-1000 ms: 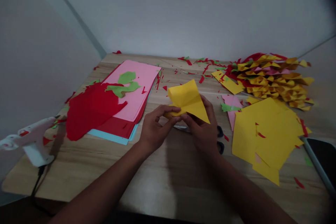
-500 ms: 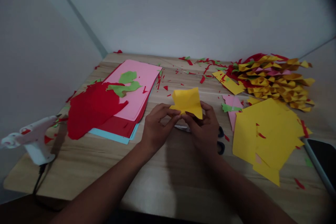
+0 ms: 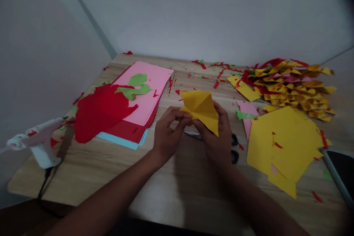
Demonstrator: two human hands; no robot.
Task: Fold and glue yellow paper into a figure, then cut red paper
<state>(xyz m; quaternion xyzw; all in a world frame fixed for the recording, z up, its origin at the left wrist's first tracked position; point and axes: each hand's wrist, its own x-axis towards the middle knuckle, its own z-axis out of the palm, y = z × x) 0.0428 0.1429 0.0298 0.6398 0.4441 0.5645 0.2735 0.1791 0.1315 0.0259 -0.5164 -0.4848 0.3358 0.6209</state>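
A small yellow piece of paper (image 3: 201,107), creased and partly folded, is held up above the middle of the table. My left hand (image 3: 170,131) pinches its lower left corner between thumb and fingers. Round its right side and lower edge closes my right hand (image 3: 218,134), the thumb in front and the fingers partly hidden behind the paper. Below the hands lie scissors (image 3: 235,140), their dark handles showing to the right of my right hand and part of a blade showing between the hands.
Left of my hands are stacked coloured sheets (image 3: 146,103), red paper (image 3: 102,112), green scraps (image 3: 138,80) and a white glue gun (image 3: 41,140). On the right lie yellow sheets (image 3: 287,143), a pile of folded yellow pieces (image 3: 295,88) and a phone (image 3: 340,169). Scraps litter the wooden table (image 3: 155,199).
The yellow paper has turned and tilted in my hands, so its creased face and right corner show more. Both hands keep hold of it. The whole view has shifted slightly.
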